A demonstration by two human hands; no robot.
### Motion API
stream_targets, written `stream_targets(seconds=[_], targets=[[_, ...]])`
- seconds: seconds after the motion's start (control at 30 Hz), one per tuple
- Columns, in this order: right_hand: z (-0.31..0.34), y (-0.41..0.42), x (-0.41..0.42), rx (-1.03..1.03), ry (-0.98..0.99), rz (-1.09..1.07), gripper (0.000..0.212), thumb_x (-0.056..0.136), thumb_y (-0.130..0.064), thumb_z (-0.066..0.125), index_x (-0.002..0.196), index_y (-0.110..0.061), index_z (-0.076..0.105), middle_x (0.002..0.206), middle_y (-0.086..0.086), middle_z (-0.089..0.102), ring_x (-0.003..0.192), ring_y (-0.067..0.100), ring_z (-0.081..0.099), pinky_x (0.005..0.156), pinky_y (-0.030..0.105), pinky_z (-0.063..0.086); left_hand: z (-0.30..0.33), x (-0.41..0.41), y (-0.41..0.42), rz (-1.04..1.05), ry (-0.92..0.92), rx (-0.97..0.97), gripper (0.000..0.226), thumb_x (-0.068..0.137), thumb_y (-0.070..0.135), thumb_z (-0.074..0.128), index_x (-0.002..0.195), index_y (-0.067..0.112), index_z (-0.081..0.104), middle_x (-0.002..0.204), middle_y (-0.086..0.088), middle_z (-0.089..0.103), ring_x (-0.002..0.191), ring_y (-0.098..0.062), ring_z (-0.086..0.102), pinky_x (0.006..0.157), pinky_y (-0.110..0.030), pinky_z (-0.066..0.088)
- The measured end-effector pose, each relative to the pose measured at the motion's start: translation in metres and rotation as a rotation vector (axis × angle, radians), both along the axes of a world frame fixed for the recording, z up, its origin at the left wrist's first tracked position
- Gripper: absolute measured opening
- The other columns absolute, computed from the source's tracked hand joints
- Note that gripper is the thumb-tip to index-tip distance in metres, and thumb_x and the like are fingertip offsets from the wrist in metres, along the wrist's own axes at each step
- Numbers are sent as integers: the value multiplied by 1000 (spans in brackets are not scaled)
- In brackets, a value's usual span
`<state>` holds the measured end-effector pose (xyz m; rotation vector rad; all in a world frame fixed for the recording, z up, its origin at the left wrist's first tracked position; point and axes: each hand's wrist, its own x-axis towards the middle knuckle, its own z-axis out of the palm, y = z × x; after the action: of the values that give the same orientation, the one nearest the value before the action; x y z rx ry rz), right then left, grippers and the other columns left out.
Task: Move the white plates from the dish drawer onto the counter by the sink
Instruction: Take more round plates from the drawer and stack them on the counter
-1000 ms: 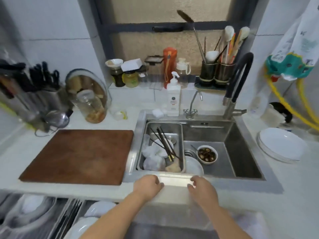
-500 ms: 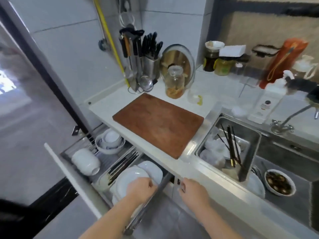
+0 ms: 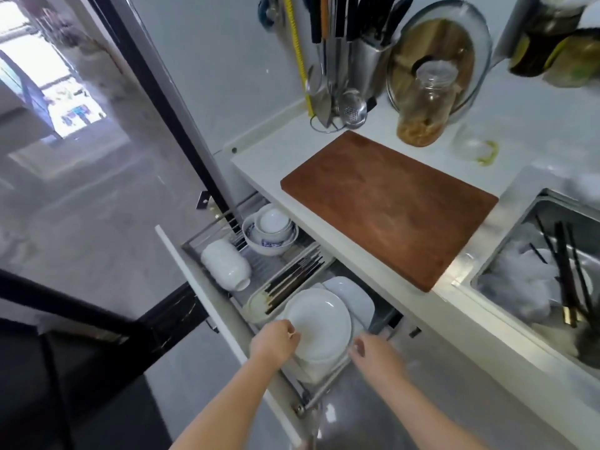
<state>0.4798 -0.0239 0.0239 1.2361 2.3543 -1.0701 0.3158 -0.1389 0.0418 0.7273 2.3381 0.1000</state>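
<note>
The pulled-out wire-rack dish drawer (image 3: 227,241) sits below the white desk's (image 3: 259,157) front edge. A stack of round white ceramic plates (image 3: 319,323) fills its near right corner. My left hand (image 3: 276,344) pinches the top plate's left rim; my right hand (image 3: 373,352), loosely curled and empty, hovers just beside the right rim.

I see glossy white ceramic plates (image 3: 319,323) in a wire-metal dish drawer (image 3: 227,222), a matt wooden cutting board (image 3: 389,206), and a brushed steel sink (image 3: 506,271).
</note>
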Motion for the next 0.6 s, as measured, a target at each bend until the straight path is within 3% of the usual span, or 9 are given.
stream_targets(seconds=[0.2,0.33,0.5,0.6], targets=[[-45,-4,-55,-179,-69,-303,32,93,-24,49,123,-12,50,125,6,59,109,22,58,87,35,50,-51,-59,26,-89,-70,-55,40,95,35,42,133,21,48,125,-3,61,108,-25,62,88,-34,51],[-77,1,-77,-204,-149,-415,47,91,-22,54,135,-12,42,130,8,57,115,27,57,90,37,51,-91,-81,35,-114,-116,-112,46,96,32,43,140,22,37,125,-4,61,109,-26,61,85,-35,50],[-110,12,-92,-173,-353,-404,42,93,-20,52,130,-2,41,127,16,58,117,29,57,91,36,48,-131,-94,38,-108,-141,-194,47,93,26,44,138,20,33,115,-4,64,102,-25,63,73,-36,49],[-126,19,-97,-172,-430,-403,36,93,-16,50,125,-1,44,123,16,60,114,30,59,92,37,49,-148,-99,40,-121,-160,-231,42,94,28,44,134,17,36,114,-4,65,103,-26,63,77,-36,52]])
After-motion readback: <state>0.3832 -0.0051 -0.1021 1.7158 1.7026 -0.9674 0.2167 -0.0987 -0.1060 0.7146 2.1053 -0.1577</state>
